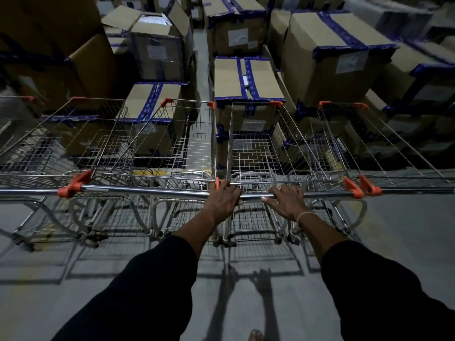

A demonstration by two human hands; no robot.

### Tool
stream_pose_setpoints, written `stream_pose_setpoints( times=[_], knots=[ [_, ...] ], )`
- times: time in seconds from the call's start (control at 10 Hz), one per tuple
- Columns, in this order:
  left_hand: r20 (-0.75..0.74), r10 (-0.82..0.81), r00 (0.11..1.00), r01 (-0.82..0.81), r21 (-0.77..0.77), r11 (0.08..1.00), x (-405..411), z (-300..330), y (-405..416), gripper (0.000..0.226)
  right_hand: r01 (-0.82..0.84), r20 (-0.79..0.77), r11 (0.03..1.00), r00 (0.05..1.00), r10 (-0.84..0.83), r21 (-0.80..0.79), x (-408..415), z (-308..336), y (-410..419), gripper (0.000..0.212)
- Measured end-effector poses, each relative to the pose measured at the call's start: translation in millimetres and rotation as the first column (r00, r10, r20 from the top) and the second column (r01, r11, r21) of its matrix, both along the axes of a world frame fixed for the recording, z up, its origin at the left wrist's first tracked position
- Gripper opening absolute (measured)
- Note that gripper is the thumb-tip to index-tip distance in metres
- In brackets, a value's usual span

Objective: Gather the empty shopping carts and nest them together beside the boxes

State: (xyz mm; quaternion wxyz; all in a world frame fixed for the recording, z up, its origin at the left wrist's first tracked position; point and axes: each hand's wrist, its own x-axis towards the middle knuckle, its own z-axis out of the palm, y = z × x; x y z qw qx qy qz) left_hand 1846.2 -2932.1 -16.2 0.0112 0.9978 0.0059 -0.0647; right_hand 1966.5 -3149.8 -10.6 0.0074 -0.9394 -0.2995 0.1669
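Note:
Several empty wire shopping carts with orange corner caps stand side by side, fronts towards stacked boxes (246, 80). My left hand (225, 200) grips the steel push bar at the orange cap where the centre-left cart (187, 143) meets the centre-right cart (253, 153). My right hand (286, 203) lies over the centre-right cart's handle (325, 193), fingers curled on the bar, thumb underneath. Another cart (374, 143) sits close on the right, and one more (73, 139) on the left. All the baskets hold nothing.
Cardboard boxes taped in blue fill the space right behind the carts, with a narrow gap (200, 57) between two stacks. A taller brown stack (73, 57) rises at the far left. Grey concrete floor (73, 303) lies behind me, and my foot (256, 337) shows at the bottom edge.

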Motion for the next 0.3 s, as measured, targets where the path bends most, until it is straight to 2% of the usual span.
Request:
stream_pose_setpoints(
  times=[0.1, 0.2, 0.3],
  knots=[
    [-0.006, -0.006, 1.000, 0.006, -0.035, 0.999, 0, -4, 2, 0.042, -0.005, -0.018, 0.999, 1.000, 0.004, -0.043, -6, 6, 0, 0.103],
    [0.010, -0.018, 1.000, 0.019, -0.098, 0.995, -11, 5, 7, 0.067, 0.025, -0.049, 1.000, 0.998, -0.026, -0.010, -7, 10, 5, 0.124],
    [0.131, -0.022, 0.991, 0.037, -0.107, 0.994, -27, 12, 17, 0.083, 0.057, -0.007, 0.994, 0.998, -0.057, 0.091, -11, 18, 14, 0.097]
  ],
)
